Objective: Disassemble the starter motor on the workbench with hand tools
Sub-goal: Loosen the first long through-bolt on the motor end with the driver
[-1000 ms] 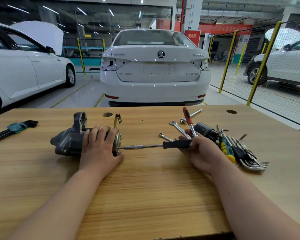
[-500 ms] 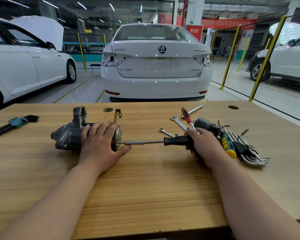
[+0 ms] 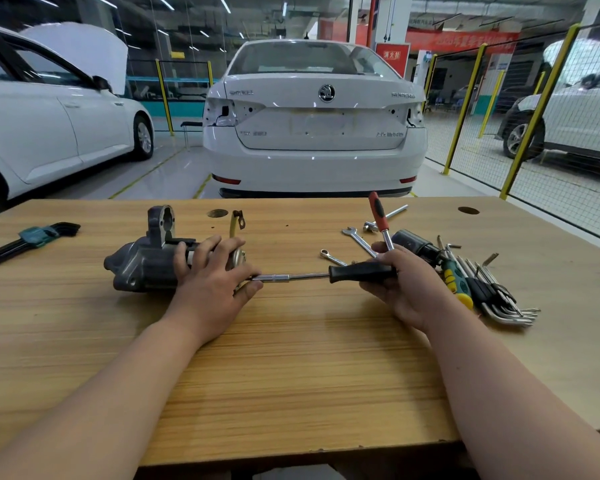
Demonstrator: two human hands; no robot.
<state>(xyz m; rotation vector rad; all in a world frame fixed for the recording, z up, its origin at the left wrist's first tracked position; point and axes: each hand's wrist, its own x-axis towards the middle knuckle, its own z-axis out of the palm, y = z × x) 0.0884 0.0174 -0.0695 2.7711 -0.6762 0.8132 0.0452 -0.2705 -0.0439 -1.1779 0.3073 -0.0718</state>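
The grey starter motor (image 3: 142, 263) lies on its side on the wooden workbench (image 3: 291, 368), nose to the left. My left hand (image 3: 210, 282) lies over its right end, fingers draped on the body and thumb under the tool's shaft. A black-handled socket driver (image 3: 359, 273) runs level from the motor's end cap to my right hand (image 3: 400, 284), which grips the handle. The driver's tip is hidden behind my left hand. A yellow cable with a ring lug (image 3: 237, 221) rises behind the motor.
Right of my right hand lie a red-handled ratchet (image 3: 378, 213), small spanners (image 3: 357, 239), a black cylindrical part (image 3: 413, 242), a green-yellow screwdriver (image 3: 456, 285) and several hex keys (image 3: 499, 299). A hex key set in a green holder (image 3: 32, 237) lies far left. White cars stand beyond the bench.
My right hand has shifted its hold on the driver handle, which has moved slightly, while my left hand stays on the motor. My view has tilted and drawn a little closer.
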